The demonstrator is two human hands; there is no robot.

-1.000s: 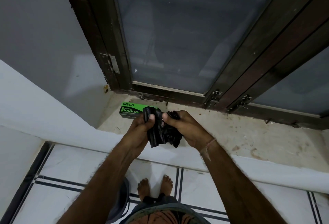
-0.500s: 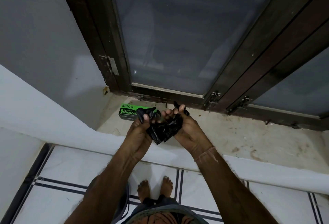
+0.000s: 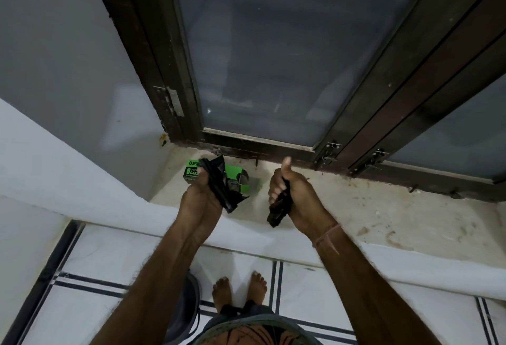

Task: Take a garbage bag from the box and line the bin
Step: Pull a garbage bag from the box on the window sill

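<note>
A green garbage bag box [image 3: 235,177] lies on the window sill [image 3: 383,213], its end open toward the right. My left hand [image 3: 201,202] grips a crumpled black bag piece [image 3: 221,188] in front of the box. About a hand's width to the right, my right hand [image 3: 293,194] is closed in a fist on a separate folded black garbage bag [image 3: 278,209], thumb pointing up. The two black pieces do not touch. Down on the floor, a grey bin [image 3: 189,306] shows partly behind my left forearm.
A dark-framed glass window [image 3: 273,70] rises behind the sill, with latches [image 3: 331,150] at its base. A grey wall stands at the left. Below is white tiled floor [image 3: 90,262] with black lines, and my bare feet [image 3: 238,287] next to the bin.
My hands were together on one bunch of black plastic. They have pulled apart sideways, and each now holds its own black piece.
</note>
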